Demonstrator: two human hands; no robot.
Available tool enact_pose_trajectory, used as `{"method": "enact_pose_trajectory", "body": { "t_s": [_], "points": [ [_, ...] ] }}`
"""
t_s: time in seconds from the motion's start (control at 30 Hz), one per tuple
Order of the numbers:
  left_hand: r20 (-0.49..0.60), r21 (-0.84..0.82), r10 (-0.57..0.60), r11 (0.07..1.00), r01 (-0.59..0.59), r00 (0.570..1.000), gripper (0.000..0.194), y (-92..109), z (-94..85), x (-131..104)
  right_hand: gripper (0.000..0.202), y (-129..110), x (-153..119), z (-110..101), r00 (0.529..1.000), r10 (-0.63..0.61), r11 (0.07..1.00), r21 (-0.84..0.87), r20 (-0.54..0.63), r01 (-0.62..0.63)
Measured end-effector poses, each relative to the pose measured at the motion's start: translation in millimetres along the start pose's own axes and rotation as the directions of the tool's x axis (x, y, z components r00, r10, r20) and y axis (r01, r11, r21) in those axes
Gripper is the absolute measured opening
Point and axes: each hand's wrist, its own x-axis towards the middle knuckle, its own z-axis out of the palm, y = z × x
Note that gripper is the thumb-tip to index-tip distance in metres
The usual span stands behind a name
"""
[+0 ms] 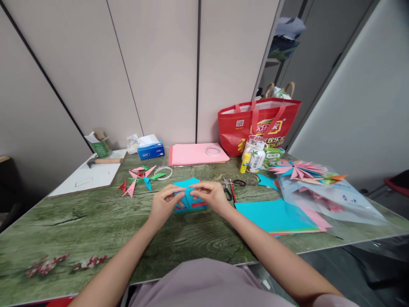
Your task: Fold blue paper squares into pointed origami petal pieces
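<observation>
A small piece of folded blue paper (188,198) is between my two hands, just above the middle of the table. My left hand (165,202) pinches its left side with thumb and fingers. On the opposite side my right hand (212,195) is closed on the paper, thumb near the centre crease. Reddish and green patches show along its lower part; whether these belong to the same sheet I cannot tell. Beyond my left hand lie several folded paper pieces (131,187) in red, pink, green and blue, beside a roll of tape (163,173).
Scissors (228,184), a red pencil (232,192) and stacked blue sheets (276,215) lie right. Behind stand a glue stick (245,163), white bottle (256,157), red bag (231,132), pink paper (191,154) and tissue box (151,150). A hammer (107,160) rests on a white board (92,179).
</observation>
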Motion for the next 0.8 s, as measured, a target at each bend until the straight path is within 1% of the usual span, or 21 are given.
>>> {"method": "enact_pose_trajectory", "body": {
  "t_s": [0.07,0.17,0.3,0.4,0.57,0.63,0.7,0.8],
  "points": [
    [0.014,-0.012,0.006,1.000,-0.006,1.000,0.012,-1.2,0.2,-0.4,0.022,-0.5,0.4,-0.1,1.000,-0.025,0.999,-0.021,-0.003,0.025],
    [-0.006,-0.015,0.033,0.999,-0.033,0.999,0.014,-4.7,0.9,-1.5,0.020,-0.6,0.1,1.2,0.999,-0.044,0.998,-0.039,0.015,0.044],
    [-0.030,0.042,0.075,0.996,-0.074,0.997,0.006,-7.9,0.7,-2.1,0.019,-1.1,-1.2,3.8,0.999,0.023,1.000,0.009,0.049,-0.024],
    [-0.026,0.044,0.098,0.994,-0.097,0.995,0.006,-8.7,-0.1,-1.9,0.020,-0.8,-1.0,3.8,0.995,0.078,0.995,0.051,0.058,-0.081],
    [-0.021,0.077,0.135,0.988,-0.133,0.991,0.004,-10.0,-0.1,-2.6,0.019,3.6,0.5,2.8,0.992,0.111,0.992,0.060,0.067,-0.115],
    [-0.028,0.095,0.148,0.985,-0.145,0.989,0.004,-9.6,0.5,-3.2,0.020,4.7,0.6,2.7,0.991,0.115,0.992,0.035,0.074,-0.118],
    [-0.031,0.115,0.156,0.982,-0.152,0.987,0.004,-8.3,1.1,-3.5,0.020,3.7,0.0,2.3,0.993,0.080,0.996,-0.046,0.084,-0.076],
    [-0.015,0.160,0.173,0.973,-0.169,0.985,0.007,-5.7,1.3,-3.5,0.018,-1.7,-2.2,1.4,0.990,-0.073,0.963,-0.250,0.117,0.100]
  ]
}}
